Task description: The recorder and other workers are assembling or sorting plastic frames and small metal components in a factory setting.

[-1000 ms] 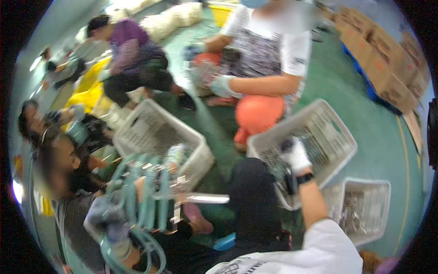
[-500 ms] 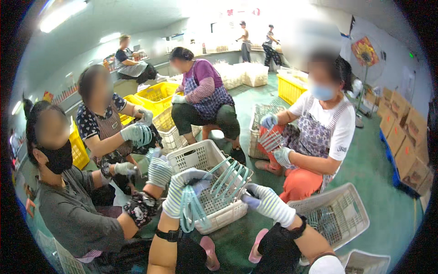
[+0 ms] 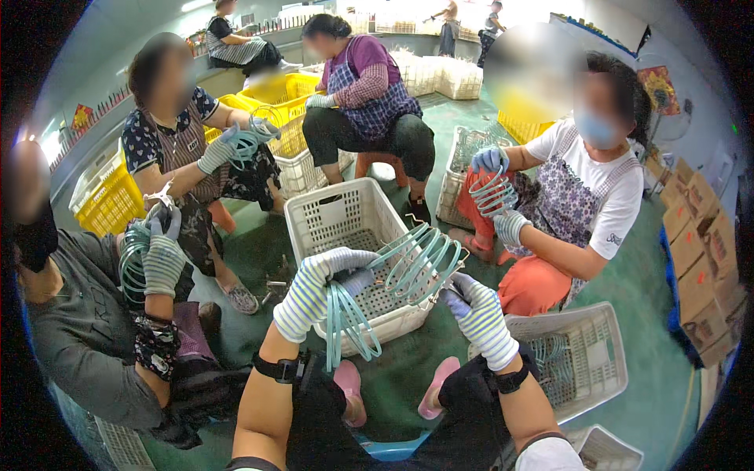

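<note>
My left hand [image 3: 322, 286], in a striped knit glove, is closed on a bunch of teal wire loops [image 3: 345, 318] that hangs below its fingers. More teal loops [image 3: 416, 263] fan out in a row from that hand toward the right, with bare metal ends showing. My right hand [image 3: 477, 314], gloved the same way, is pinched at the right end of this row. What lies between its fingertips is too small to make out. Just beyond and below the hands stands a white slatted crate [image 3: 326, 208].
Another white crate [image 3: 609, 345] with teal loops stands at my right. Gloved co-workers hold similar loops: one close at left [image 3: 86, 314], one farther left [image 3: 177, 141], one at right [image 3: 581, 173]. Yellow crates [image 3: 102, 188] and stacked cartons [image 3: 699, 259] stand farther out.
The view has tilted down and shifted. My hands still hold the fanned loops over the crate. The near-left co-worker's hand has moved away from mine and now shows a bunch of loops.
</note>
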Action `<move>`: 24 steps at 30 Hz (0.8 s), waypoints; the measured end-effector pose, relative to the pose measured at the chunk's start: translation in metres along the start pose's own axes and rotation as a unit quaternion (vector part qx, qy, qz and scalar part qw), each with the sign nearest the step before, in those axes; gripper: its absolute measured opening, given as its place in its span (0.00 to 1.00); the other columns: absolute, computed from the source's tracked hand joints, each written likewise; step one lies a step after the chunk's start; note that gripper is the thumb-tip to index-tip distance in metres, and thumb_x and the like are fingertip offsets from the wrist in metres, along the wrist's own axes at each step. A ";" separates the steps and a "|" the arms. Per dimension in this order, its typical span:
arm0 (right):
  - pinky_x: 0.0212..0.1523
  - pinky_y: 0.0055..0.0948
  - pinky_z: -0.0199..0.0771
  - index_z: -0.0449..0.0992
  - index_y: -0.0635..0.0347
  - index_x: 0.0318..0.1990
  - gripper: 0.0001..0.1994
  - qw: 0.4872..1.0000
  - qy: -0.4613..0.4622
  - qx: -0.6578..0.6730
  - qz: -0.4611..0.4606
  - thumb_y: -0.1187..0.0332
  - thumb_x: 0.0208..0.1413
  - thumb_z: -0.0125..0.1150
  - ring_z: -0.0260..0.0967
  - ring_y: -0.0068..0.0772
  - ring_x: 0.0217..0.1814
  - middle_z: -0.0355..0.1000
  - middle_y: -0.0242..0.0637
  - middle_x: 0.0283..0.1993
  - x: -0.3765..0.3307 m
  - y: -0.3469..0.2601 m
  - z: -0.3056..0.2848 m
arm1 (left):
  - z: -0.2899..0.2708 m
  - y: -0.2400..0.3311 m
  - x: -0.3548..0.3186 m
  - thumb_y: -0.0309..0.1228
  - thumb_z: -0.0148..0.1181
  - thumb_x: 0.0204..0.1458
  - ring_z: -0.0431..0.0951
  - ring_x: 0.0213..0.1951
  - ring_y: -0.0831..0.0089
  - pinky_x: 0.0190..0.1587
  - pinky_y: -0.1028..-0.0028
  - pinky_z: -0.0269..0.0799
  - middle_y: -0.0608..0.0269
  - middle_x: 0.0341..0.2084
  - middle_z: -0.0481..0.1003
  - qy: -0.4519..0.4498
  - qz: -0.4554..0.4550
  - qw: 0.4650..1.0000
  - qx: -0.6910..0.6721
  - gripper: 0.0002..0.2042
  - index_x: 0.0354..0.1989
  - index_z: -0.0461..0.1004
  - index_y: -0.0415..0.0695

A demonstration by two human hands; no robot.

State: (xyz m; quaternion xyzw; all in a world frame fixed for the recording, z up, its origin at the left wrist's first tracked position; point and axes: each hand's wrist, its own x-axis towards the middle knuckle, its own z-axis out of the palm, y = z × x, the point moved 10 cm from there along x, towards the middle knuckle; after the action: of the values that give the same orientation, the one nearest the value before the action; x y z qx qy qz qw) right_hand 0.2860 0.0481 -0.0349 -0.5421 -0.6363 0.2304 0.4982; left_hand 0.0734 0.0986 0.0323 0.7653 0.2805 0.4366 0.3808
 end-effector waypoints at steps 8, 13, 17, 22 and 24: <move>0.37 0.25 0.69 0.72 0.65 0.44 0.13 0.999 0.004 0.045 0.018 0.69 0.52 0.56 0.72 0.28 0.34 0.73 0.43 0.32 -0.007 -0.002 0.003 | -0.001 0.019 -0.006 0.19 0.60 0.41 0.75 0.31 0.78 0.39 0.77 0.70 0.63 0.27 0.76 0.036 0.016 0.996 0.081 0.10 0.35 0.76 0.37; 0.36 0.24 0.69 0.71 0.67 0.43 0.13 0.999 0.009 0.031 0.019 0.68 0.52 0.55 0.72 0.26 0.33 0.74 0.42 0.31 -0.008 -0.003 0.000 | 0.005 0.016 -0.007 0.20 0.59 0.44 0.74 0.37 0.78 0.44 0.76 0.68 0.62 0.33 0.76 0.010 -0.013 0.999 0.034 0.14 0.42 0.74 0.38; 0.35 0.23 0.69 0.71 0.67 0.43 0.14 0.996 0.030 0.082 0.021 0.67 0.52 0.55 0.70 0.23 0.31 0.73 0.42 0.29 -0.009 0.005 0.003 | 0.028 0.001 -0.011 0.17 0.54 0.47 0.71 0.41 0.79 0.47 0.77 0.65 0.65 0.38 0.75 -0.039 -0.042 0.996 -0.068 0.15 0.45 0.73 0.39; 0.35 0.21 0.67 0.71 0.69 0.42 0.14 0.993 0.000 0.106 0.059 0.67 0.53 0.55 0.66 0.20 0.31 0.73 0.36 0.30 -0.008 -0.002 0.009 | 0.016 0.005 -0.007 0.16 0.54 0.46 0.71 0.39 0.81 0.43 0.81 0.68 0.65 0.37 0.74 0.017 -0.043 0.997 -0.062 0.18 0.48 0.70 0.39; 0.36 0.21 0.67 0.71 0.70 0.41 0.14 0.987 -0.008 0.135 0.085 0.67 0.53 0.56 0.65 0.19 0.32 0.73 0.33 0.31 -0.008 -0.001 0.012 | 0.013 -0.001 -0.008 0.16 0.54 0.47 0.71 0.38 0.82 0.42 0.81 0.68 0.66 0.37 0.74 0.025 -0.042 0.997 -0.061 0.17 0.48 0.70 0.40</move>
State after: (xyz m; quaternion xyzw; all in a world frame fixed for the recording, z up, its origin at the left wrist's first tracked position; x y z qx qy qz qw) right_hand 0.2745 0.0437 -0.0420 -0.5201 -0.5547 0.3598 0.5407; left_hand 0.0811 0.0884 0.0240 0.7168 0.2946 0.4559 0.4377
